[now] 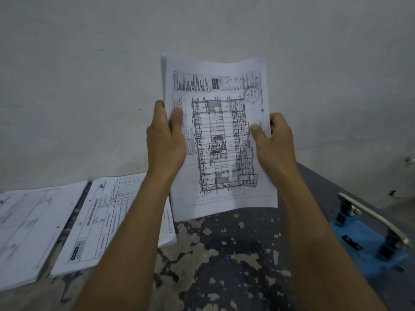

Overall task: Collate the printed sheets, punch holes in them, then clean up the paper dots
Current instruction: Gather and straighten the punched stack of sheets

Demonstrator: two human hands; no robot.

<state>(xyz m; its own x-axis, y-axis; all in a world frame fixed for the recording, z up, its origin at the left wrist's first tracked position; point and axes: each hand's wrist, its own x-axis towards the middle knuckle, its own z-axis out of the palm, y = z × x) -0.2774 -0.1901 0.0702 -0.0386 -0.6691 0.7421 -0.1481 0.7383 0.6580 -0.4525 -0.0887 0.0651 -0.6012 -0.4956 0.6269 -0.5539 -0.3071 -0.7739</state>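
Above the table (pixel 235 254), both hands (pixel 165 140) (pixel 275 140) hold printed sheets (pixel 221 135) upright.

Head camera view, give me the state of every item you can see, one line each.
Floor-plan sheets: held upright above the table, gripped at both side edges.
Left hand: gripping the left edge.
Right hand: gripping the right edge.
Two paper stacks: lying flat, side by side.
Blue hole punch: on the table, untouched.
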